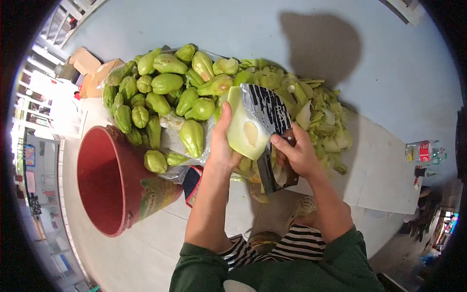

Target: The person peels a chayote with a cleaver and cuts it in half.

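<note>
My left hand (pixel 221 146) is wrapped round a cut chayote (pixel 238 121), its pale flat face and oval seed turned up. In my right hand (pixel 297 153) is a broad kitchen knife (pixel 265 104) with a black-and-silver patterned blade and a dark riveted handle. The blade lies against the right side of the chayote; whether it is cutting in, I cannot tell. Just left of my hands, whole green chayotes (pixel 167 83) are heaped on plastic sheeting. Pale green peelings and cut pieces (pixel 331 119) lie piled beyond my right hand.
A red bucket (pixel 134 187) stands tilted in view at the left, beside the chayotes. An open cardboard box (pixel 97 80) is at the far left. At the right is a plastic bottle (pixel 424 152) with a red label. My striped shorts (pixel 306 241) show below my arms.
</note>
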Demonstrator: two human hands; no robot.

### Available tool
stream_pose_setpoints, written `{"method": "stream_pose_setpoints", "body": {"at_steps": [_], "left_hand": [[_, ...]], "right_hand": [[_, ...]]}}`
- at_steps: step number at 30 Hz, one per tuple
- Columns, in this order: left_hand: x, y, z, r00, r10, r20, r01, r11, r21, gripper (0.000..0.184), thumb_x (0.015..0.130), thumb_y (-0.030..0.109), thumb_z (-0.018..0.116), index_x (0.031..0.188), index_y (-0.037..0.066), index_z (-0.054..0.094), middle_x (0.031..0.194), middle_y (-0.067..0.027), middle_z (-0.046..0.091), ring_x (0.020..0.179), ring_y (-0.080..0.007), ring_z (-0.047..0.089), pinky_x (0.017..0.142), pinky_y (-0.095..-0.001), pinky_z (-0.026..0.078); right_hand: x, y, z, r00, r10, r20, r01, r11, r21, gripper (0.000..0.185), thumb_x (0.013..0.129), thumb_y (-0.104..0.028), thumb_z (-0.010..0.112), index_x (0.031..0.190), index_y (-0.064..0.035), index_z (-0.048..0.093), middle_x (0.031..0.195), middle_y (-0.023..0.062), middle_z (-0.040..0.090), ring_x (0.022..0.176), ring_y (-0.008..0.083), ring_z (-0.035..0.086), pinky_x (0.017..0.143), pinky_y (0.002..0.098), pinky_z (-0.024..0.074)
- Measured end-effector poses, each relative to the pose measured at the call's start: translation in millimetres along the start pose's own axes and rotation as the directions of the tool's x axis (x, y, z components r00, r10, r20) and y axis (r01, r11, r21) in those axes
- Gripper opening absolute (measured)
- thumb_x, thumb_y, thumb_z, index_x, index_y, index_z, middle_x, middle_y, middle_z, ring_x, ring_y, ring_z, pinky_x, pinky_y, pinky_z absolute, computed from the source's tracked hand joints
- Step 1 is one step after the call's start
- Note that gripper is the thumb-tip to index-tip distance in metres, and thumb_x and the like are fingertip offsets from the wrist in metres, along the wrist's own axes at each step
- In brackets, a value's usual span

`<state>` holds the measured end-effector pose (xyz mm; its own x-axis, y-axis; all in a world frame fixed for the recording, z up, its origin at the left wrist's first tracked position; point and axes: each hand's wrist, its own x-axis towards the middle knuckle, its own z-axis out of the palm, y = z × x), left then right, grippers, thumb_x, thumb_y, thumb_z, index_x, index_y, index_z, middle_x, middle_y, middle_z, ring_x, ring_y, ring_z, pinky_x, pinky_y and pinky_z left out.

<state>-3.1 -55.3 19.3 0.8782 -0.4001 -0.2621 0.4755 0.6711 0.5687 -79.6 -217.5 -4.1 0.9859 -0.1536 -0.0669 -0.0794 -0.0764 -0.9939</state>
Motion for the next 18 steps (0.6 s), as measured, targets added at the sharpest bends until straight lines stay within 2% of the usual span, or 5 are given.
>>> {"method": "stream_pose_setpoints", "body": {"at_steps": [2, 5, 8, 12, 18], "left_hand": [[4, 9, -11, 1.0, -0.002, -0.01, 0.002, 1.0, 0.001, 0.066, 0.095, 0.058, 0.048, 0.135, 0.006, 0.046, 0.111, -0.0156, 0.063, 0.096, -0.0264, 0.065, 0.085, -0.0421, 0.053], [8, 35, -26, 0.923, 0.051, 0.382, -0.049, 0.999, -0.015, 0.068, 0.096, 0.062, 0.04, 0.139, 0.01, 0.039, 0.109, -0.0171, 0.061, 0.102, -0.033, 0.061, 0.089, -0.0422, 0.05], [13, 28, -23, 0.919, 0.394, -0.004, -0.394, 0.919, 0.017, 0.066, 0.097, 0.061, 0.039, 0.14, 0.01, 0.037, 0.102, -0.0162, 0.06, 0.096, -0.0324, 0.061, 0.089, -0.0429, 0.049], [22, 19, -27, 0.816, 0.572, -0.083, -0.571, 0.82, 0.035, 0.059, 0.098, 0.058, 0.041, 0.133, 0.011, 0.042, 0.105, -0.0174, 0.056, 0.097, -0.0334, 0.056, 0.092, -0.0447, 0.046], [21, 19, -31, 0.818, 0.571, 0.071, -0.556, 0.816, -0.155, 0.054, 0.097, 0.057, 0.044, 0.133, 0.016, 0.045, 0.111, -0.0155, 0.055, 0.103, -0.0323, 0.054, 0.096, -0.0436, 0.045]], "right_hand": [[-3, -8, -6, 0.991, 0.131, 0.041, -0.133, 0.99, 0.044, 0.027, 0.091, -0.023, 0.068, 0.095, -0.0007, 0.053, 0.063, 0.0001, 0.051, 0.049, 0.0098, 0.051, 0.046, 0.0276, 0.0421], [-2, -29, -22, 0.994, 0.104, -0.026, -0.104, 0.994, -0.02, 0.028, 0.091, -0.024, 0.067, 0.099, 0.0, 0.055, 0.063, 0.0016, 0.053, 0.049, 0.0106, 0.052, 0.047, 0.0294, 0.0431], [-13, -35, -3, 0.991, -0.069, -0.112, 0.039, 0.968, -0.249, 0.029, 0.092, -0.024, 0.066, 0.102, 0.0012, 0.056, 0.063, 0.0056, 0.057, 0.05, 0.0138, 0.056, 0.048, 0.0317, 0.0445], [-34, -6, 30, 0.802, -0.541, 0.253, 0.549, 0.501, -0.669, 0.029, 0.084, -0.007, 0.059, 0.111, 0.0018, 0.053, 0.077, 0.0131, 0.058, 0.063, 0.0316, 0.063, 0.05, 0.0384, 0.0512], [-44, -23, 38, 0.749, -0.583, 0.314, 0.614, 0.434, -0.659, 0.026, 0.075, -0.004, 0.066, 0.1, 0.002, 0.058, 0.076, 0.01, 0.054, 0.059, 0.0263, 0.06, 0.049, 0.0354, 0.0491]]}}
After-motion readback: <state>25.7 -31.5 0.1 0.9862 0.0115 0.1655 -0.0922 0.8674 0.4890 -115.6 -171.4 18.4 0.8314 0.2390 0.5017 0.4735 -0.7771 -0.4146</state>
